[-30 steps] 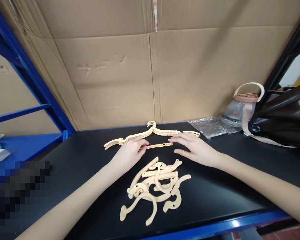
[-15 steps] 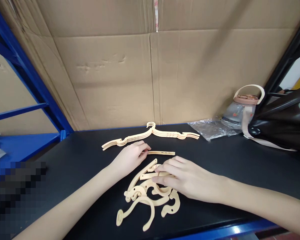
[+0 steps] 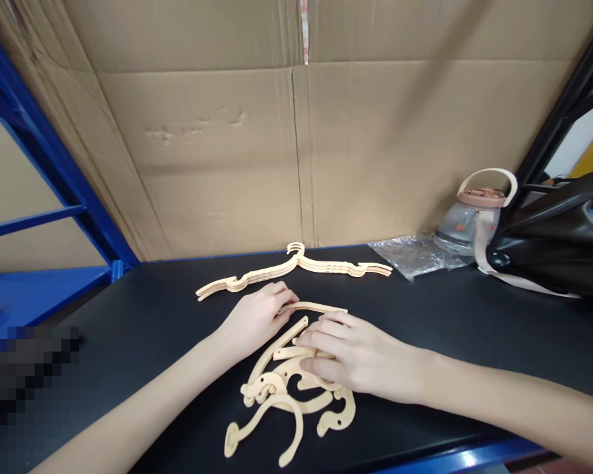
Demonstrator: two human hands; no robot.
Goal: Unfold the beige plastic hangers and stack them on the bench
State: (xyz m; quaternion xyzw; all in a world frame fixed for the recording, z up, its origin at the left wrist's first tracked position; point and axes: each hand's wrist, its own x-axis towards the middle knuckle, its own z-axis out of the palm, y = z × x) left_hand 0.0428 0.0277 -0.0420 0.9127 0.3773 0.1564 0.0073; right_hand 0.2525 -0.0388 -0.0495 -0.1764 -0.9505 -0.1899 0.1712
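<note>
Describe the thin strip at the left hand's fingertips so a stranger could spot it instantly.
On the black tabletop below the cardboard wall, look between the stacked hangers at the back and the pile of curved pieces in front. The thin beige strip runs rightward from the left hand. Unlike the tangled pieces, it lies singly, behind the right hand.

Slim cream strip (image 3: 321, 307) lying flat, jumbled pile of curved cream hanger pieces (image 3: 277, 347) just nearer
</note>
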